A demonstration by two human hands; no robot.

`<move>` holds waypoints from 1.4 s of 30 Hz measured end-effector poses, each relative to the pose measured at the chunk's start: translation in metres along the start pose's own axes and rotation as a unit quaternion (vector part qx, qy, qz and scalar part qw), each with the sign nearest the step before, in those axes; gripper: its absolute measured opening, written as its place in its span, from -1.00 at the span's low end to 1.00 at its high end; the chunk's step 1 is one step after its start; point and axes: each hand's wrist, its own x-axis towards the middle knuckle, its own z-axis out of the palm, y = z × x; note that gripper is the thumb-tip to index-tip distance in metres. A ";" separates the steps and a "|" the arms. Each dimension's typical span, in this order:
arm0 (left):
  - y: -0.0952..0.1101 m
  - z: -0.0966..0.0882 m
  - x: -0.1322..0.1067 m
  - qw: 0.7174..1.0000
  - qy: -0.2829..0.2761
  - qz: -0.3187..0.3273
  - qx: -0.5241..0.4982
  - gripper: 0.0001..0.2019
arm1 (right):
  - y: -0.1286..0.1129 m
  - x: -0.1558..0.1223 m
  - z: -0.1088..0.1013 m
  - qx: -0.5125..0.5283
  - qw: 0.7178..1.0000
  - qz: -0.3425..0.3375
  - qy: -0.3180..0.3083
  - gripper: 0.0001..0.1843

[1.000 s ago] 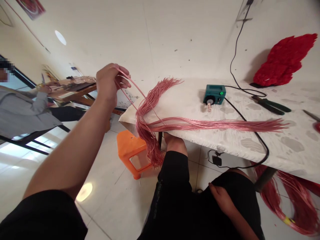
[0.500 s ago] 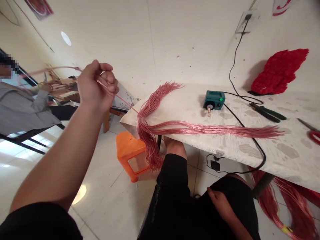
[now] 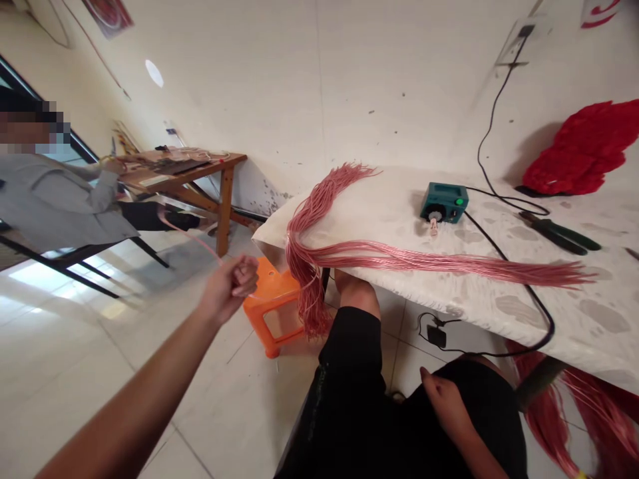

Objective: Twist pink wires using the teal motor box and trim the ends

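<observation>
My left hand (image 3: pixel 232 287) is closed in front of the orange stool, with a thin pink wire (image 3: pixel 192 238) in its fingers. That wire trails away to the upper left, blurred. Beside the hand, a big bundle of pink wires (image 3: pixel 424 258) lies at the table's left corner. One part points to the back wall, one stretches right along the front edge, and one hangs down by the stool. My right hand (image 3: pixel 446 402) rests on my right thigh, holding nothing that I can see; its fingers lie along the leg, partly hidden.
A green motor box (image 3: pixel 444 201) stands on the table (image 3: pixel 379 206), its black cable looping over the front edge. Pliers (image 3: pixel 559 233) and a red fluffy bundle (image 3: pixel 582 150) lie right. An orange stool (image 3: pixel 272 293) stands left; a person in grey (image 3: pixel 54 199) sits beyond.
My left hand has dropped and moved slightly right, and its wire no longer runs to the bundle. The view has shifted left. My right hand stays on the thigh.
</observation>
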 end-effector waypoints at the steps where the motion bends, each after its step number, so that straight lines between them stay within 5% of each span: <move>1: -0.014 0.000 -0.001 1.000 -0.002 -0.017 -0.001 -0.76 | -0.011 0.003 0.000 -0.006 1.000 -0.016 0.002 -0.27; 5: -0.045 0.008 -0.002 0.998 -0.025 -0.050 -0.007 -0.74 | -0.066 0.024 -0.008 -0.033 0.994 -0.108 0.003 -0.30; 13: -0.060 0.032 0.005 0.999 -0.026 -0.012 -0.042 -0.72 | -0.225 0.111 -0.025 -0.105 0.944 -0.311 0.019 -0.43; 17: -0.070 0.041 0.009 0.997 -0.023 -0.004 -0.073 -0.71 | -0.282 0.165 -0.013 -0.270 0.857 -0.439 0.015 -0.64; 22: -0.076 0.039 0.008 0.994 -0.016 -0.007 -0.106 -0.72 | -0.296 0.193 -0.008 -0.343 0.822 -0.447 -0.084 -0.64; 32: -0.093 0.048 0.009 0.993 -0.031 -0.020 -0.115 -0.73 | -0.308 0.201 -0.007 -0.364 0.804 -0.453 -0.126 -0.81; 42: -0.107 0.060 0.013 0.993 -0.029 -0.018 -0.109 -0.72 | -0.324 0.174 -0.023 -0.330 0.849 -0.389 -0.135 -0.82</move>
